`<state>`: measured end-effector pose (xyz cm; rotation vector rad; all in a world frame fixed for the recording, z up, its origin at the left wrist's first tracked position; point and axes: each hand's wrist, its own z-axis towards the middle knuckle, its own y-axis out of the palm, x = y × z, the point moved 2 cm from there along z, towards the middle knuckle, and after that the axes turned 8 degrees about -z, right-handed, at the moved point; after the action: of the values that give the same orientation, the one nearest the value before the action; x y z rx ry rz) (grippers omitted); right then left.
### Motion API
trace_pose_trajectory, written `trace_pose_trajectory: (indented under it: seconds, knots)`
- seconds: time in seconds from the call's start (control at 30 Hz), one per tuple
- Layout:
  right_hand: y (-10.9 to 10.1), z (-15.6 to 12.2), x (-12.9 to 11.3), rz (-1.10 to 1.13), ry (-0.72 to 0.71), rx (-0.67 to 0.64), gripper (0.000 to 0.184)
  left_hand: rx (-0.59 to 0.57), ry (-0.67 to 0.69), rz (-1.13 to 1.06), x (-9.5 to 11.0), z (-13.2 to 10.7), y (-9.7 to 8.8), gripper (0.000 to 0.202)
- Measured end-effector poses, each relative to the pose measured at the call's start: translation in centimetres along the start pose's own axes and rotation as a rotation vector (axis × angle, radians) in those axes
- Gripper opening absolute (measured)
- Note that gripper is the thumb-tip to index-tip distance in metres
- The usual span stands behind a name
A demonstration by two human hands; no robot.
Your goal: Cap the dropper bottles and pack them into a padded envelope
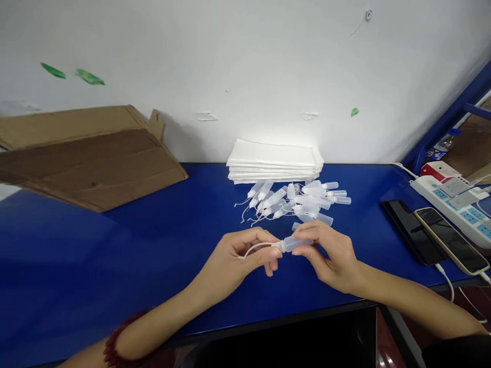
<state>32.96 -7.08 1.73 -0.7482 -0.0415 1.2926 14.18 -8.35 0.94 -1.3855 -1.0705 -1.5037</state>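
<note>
Translucent plastic bottle (293, 244) held horizontal, nozzle pointing left. Left hand (238, 258) pinches nozzle end, right hand (330, 255) grips body. One bottle held; bottle pile (299, 202) behind, count unclear; two phones (412, 232).

I count: left hand (240, 255), right hand (330, 255), one bottle (297, 244) between them, one tangled, uncountable pile of small bottles (299, 202), one stack of white sheets (274, 161), one cardboard box (88, 158), two phones (412, 232) (450, 240), one power strip (452, 207).
</note>
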Motion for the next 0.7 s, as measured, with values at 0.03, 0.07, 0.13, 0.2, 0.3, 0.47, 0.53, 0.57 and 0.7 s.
trace_pose_trajectory:
  seconds: [0.03, 0.07, 0.13, 0.2, 0.3, 0.47, 0.53, 0.57, 0.7]
  knots:
    - [0.0, 0.0, 0.0, -0.018, -0.032, 0.001, 0.011, -0.036, -0.053, -0.020, -0.1, 0.1, 0.0, 0.020]
    - [0.1, -0.1, 0.0, -0.027, -0.054, -0.002, 0.011, -0.067, -0.089, -0.021, -0.2, 0.2, 0.1, 0.024]
    - [0.1, -0.1, 0.1, -0.004, -0.045, -0.014, 0.010, -0.080, -0.089, 0.042, -0.2, 0.1, 0.2, 0.024]
    - [0.2, -0.2, 0.2, 0.069, 0.077, -0.043, 0.006, -0.027, 0.055, 0.191, 0.0, -0.1, 0.3, 0.018]
    - [0.4, -0.3, 0.5, 0.250, 0.370, -0.110, 0.008, 0.075, 0.438, 0.448, 0.5, -0.7, 0.7, 0.009]
    - [0.9, -0.4, 0.7, 0.511, 0.680, -0.169, 0.020, 0.149, 0.835, 0.773, 0.2, -1.5, 1.2, 0.004]
    - [1.0, -0.5, 0.8, 0.565, 0.740, -0.180, 0.024, 0.162, 0.877, 0.804, 0.3, -1.5, 1.2, 0.004]
    - [1.1, -0.5, 0.8, 0.587, 0.750, -0.177, 0.024, 0.156, 0.845, 0.771, 0.4, -1.4, 1.1, 0.005]
    - [1.1, -0.6, 0.8, 0.608, 0.649, -0.106, 0.018, 0.075, 0.474, 0.481, 1.0, -0.7, 0.7, 0.014]
